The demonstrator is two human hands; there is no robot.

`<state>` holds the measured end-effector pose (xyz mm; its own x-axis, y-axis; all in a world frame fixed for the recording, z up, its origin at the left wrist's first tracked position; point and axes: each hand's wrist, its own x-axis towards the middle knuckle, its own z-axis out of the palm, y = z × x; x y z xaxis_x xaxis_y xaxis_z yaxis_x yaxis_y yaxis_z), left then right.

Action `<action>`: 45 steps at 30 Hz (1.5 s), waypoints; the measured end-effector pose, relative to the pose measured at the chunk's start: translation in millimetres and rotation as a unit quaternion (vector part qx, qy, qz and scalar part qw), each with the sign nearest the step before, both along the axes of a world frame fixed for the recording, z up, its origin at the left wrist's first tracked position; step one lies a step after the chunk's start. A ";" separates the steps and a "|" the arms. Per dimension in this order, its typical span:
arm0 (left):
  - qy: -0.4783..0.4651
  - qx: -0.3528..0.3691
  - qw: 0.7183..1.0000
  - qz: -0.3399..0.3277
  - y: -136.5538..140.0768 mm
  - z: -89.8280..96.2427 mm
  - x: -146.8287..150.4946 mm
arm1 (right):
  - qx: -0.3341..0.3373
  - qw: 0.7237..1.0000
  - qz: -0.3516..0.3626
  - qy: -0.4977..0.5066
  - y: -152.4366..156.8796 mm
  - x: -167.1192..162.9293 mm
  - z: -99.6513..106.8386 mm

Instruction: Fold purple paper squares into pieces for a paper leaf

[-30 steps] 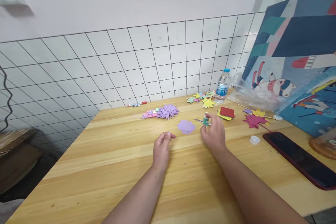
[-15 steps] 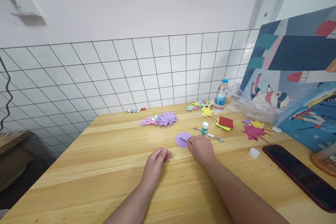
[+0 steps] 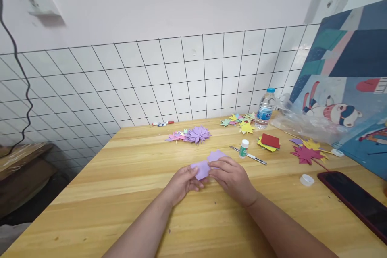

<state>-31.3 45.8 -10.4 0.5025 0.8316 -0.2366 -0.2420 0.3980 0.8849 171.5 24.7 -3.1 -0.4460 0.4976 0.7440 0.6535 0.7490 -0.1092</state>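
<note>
My left hand (image 3: 182, 184) pinches a small purple piece of paper (image 3: 200, 170) between thumb and fingers, just above the table. The fingers of my right hand (image 3: 234, 179) are closed on the right edge of the same piece. Behind them a purple paper cutout with a zigzag edge (image 3: 216, 155) lies on the table, partly covered by the right hand. A glue stick (image 3: 244, 149) with a white cap stands beyond the right hand, beside a silver craft knife (image 3: 255, 159) lying flat.
Purple layered paper flowers (image 3: 198, 134) lie at the back, near markers (image 3: 163, 123). Further right are colourful paper stars (image 3: 247, 127), a water bottle (image 3: 265, 109), red and yellow paper squares (image 3: 270, 141), a magenta paper star (image 3: 306, 154), a white cap (image 3: 306, 180) and a phone (image 3: 347, 197).
My left hand has moved right and now grips the purple paper piece. My right hand, earlier pinching at the cutout, now holds that piece too. The view has turned slightly left.
</note>
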 end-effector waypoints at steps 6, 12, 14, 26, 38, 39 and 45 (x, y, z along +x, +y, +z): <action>-0.015 0.012 0.997 0.073 -1.6 1.8 5.7 | -0.035 0.998 -0.007 -0.046 -9.5 -5.7 8.0; -0.005 0.043 0.995 0.087 0.5 -4.5 7.4 | -0.058 0.997 -0.052 -0.017 -11.3 -21.5 -6.1; 0.012 0.072 0.995 0.070 1.3 -8.7 8.2 | -0.070 0.996 -0.058 0.027 -8.2 -23.0 -11.8; 0.134 0.192 0.972 -0.012 -8.3 -11.6 16.7 | -0.396 0.880 -0.018 0.259 8.5 -10.3 -15.6; 0.224 0.247 0.943 -0.004 -12.8 -11.9 20.0 | -0.371 0.893 -0.092 0.239 3.7 -13.4 -10.4; 0.226 0.248 0.942 -0.008 -12.9 -11.0 20.2 | -0.370 0.892 -0.087 0.244 4.1 -12.8 -10.9; 0.246 0.244 0.938 -0.008 -13.5 -8.5 21.4 | -0.372 0.892 -0.069 0.246 4.9 -11.2 -15.0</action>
